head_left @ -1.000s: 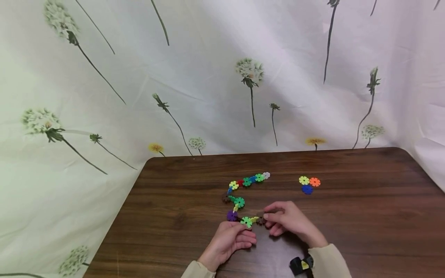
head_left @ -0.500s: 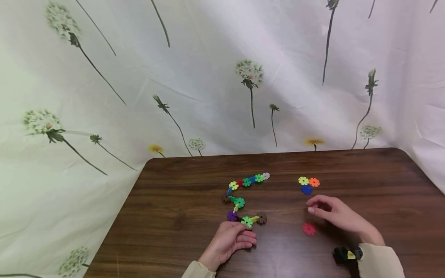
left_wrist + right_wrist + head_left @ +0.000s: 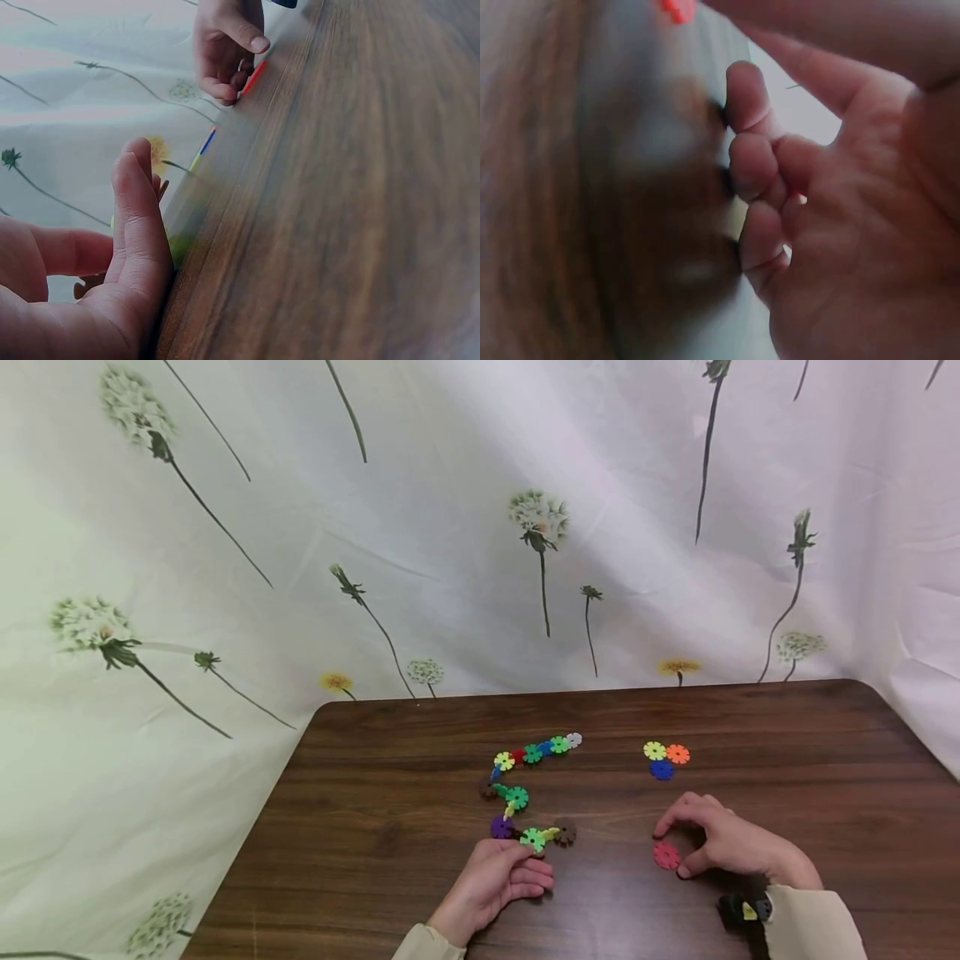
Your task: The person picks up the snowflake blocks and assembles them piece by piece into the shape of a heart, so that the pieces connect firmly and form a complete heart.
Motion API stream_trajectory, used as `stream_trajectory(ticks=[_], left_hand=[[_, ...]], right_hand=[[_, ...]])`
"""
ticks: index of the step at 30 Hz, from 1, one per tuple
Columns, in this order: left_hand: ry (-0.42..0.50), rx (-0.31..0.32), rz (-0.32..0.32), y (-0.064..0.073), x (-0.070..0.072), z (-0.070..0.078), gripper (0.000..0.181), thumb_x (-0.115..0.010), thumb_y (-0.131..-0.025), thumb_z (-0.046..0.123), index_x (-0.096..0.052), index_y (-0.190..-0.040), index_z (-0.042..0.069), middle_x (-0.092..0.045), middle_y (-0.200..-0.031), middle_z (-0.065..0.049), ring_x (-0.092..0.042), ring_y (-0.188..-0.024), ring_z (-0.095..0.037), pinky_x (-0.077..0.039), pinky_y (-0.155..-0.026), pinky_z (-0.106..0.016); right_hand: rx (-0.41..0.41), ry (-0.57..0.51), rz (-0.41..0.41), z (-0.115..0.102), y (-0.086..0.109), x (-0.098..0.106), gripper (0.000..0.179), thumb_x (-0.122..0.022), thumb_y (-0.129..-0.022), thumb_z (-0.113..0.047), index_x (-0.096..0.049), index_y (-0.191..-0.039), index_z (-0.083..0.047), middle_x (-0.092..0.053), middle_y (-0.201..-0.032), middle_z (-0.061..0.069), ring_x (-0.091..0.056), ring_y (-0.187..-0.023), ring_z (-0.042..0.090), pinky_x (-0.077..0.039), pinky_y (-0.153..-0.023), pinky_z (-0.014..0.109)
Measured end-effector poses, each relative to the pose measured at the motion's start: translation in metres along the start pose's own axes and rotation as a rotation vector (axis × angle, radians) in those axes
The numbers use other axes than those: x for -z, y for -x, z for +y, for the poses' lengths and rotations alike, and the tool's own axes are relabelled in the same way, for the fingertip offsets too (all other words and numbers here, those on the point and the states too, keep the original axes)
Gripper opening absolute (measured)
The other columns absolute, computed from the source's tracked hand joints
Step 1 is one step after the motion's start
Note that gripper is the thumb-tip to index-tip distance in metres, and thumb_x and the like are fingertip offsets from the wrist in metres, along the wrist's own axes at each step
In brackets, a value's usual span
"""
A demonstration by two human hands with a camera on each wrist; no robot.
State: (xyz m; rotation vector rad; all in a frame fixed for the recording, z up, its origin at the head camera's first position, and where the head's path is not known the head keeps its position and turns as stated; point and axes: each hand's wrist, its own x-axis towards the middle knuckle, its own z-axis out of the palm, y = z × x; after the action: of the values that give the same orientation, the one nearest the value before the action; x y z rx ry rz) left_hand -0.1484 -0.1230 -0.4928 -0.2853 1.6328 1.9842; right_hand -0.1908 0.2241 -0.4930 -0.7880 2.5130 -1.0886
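A chain of interlocked plastic snowflake discs in several colours curves over the wooden table, from a white disc [image 3: 573, 740] to a brown disc [image 3: 565, 832]. My left hand [image 3: 497, 874] pinches the light green disc [image 3: 533, 839] near the brown end; its remaining fingers lie loosely bent. To the right, a loose red snowflake disc [image 3: 666, 855] lies on the table, with the thumb and index finger of my right hand [image 3: 727, 839] curled round its opposite edges. In the right wrist view, the other fingers [image 3: 751, 169] of that hand bend down at the tabletop.
Behind the right hand lie a yellow disc [image 3: 655, 751], an orange disc [image 3: 678, 753] and a blue disc [image 3: 662, 769], close together. A white cloth [image 3: 450, 527] printed with dandelions hangs behind the table's far edge [image 3: 600, 691].
The right hand left the brown disc, moved right, then came down around the red disc, which was hidden beneath it at first. The left hand has stayed in place.
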Motion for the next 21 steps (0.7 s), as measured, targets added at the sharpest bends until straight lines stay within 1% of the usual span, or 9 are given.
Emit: stream_trajectory(ticks=[5, 12, 21], left_hand=[[-0.001, 0.006, 0.001, 0.000, 0.000, 0.000, 0.025, -0.049, -0.097, 0.010, -0.060, -0.109, -0.009, -0.074, -0.082, -0.007, -0.072, -0.074, -0.014, -0.059, -0.067, -0.024], [0.001, 0.000, -0.008, -0.001, 0.000, -0.001, 0.025, -0.050, -0.097, 0.010, -0.060, -0.109, -0.009, -0.073, -0.081, -0.007, -0.072, -0.073, -0.013, -0.059, -0.066, -0.023], [0.010, -0.009, -0.016, -0.001, 0.000, -0.001, 0.024, -0.050, -0.096, 0.010, -0.059, -0.107, -0.009, -0.073, -0.079, -0.006, -0.072, -0.072, -0.013, -0.058, -0.065, -0.022]], right_hand=[[-0.037, 0.027, -0.008, -0.007, -0.005, -0.002, 0.039, -0.084, -0.066, -0.032, -0.065, -0.100, -0.030, -0.053, -0.098, -0.006, -0.037, -0.096, 0.011, -0.030, -0.079, 0.033], [-0.095, 0.049, -0.020, -0.014, -0.009, -0.002, 0.037, -0.085, -0.062, -0.030, -0.065, -0.093, -0.029, -0.048, -0.091, -0.003, -0.036, -0.092, 0.018, -0.029, -0.076, 0.033], [-0.153, 0.062, -0.006, -0.021, -0.010, -0.005, 0.034, -0.086, -0.061, -0.026, -0.062, -0.085, -0.026, -0.044, -0.087, -0.001, -0.036, -0.088, 0.020, -0.028, -0.072, 0.032]])
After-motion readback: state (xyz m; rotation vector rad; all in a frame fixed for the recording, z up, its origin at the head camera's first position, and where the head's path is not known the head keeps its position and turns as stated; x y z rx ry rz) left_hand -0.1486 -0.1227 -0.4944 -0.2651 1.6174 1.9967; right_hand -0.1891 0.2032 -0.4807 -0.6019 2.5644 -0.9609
